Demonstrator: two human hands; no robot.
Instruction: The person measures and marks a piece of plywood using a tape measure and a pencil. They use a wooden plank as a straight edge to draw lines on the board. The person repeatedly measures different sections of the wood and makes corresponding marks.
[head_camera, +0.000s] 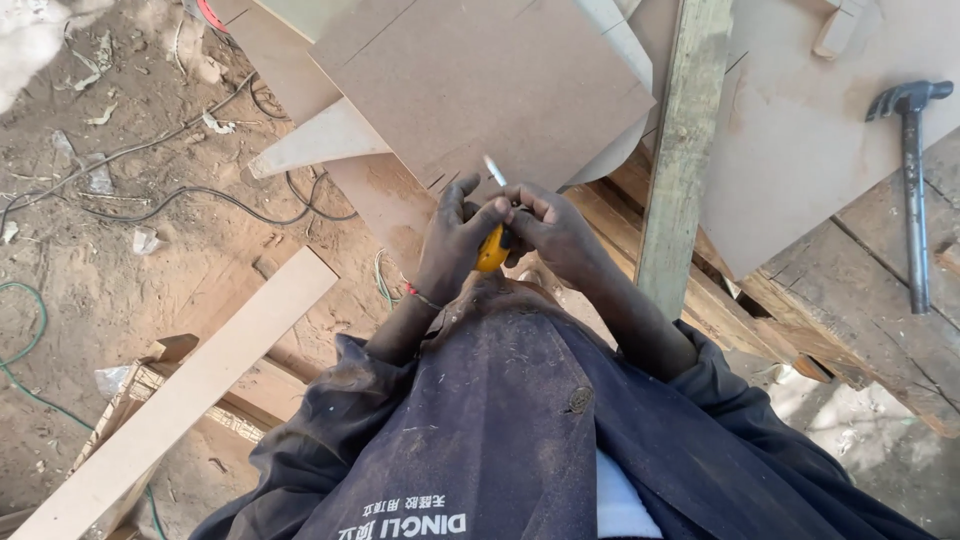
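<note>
Ground (120, 250): bare dirt w/ scraps, left half of view; black cable (200, 192) and green cable (30, 330) trail across it.
Surface (850, 300): rough plank bench, right side, worn boards running to its near right corner.
Brown boards (480, 80): lg flat sheets stacked at the far edge of the surface, overhanging the ground; pencil lines and small notches show near the closest edge.
Far-right sheet (810, 130): second brown panel, lies on the surface under the hammer head.
Pale plank (190, 390): long light board, runs diagonally over the ground, lower left, resting on a wooden frame.
Grey-green batten (680, 140): narrow timber, stands across the boards, just right of the hands.
Apron (500, 430): dark, dusty, bottom centre, worn over dark sleeves.
Hammer (912, 190): claw type, dark metal, lies flat near the right edge of the surface, head toward the far edge, well apart from both hands.
Left hand (455, 240): fingers curled, clamped on the yellow item from its left side; red band at wrist.
Right hand (555, 235): closed round same item from the right, fingertips meeting the left hand.
Yellow item (492, 250): small, yellow body, mostly hidden between both hands, held above the near edge of the boards; type cannot be told.
White strip (495, 170): thin, pale, sticks up out of the hands over the board.
</note>
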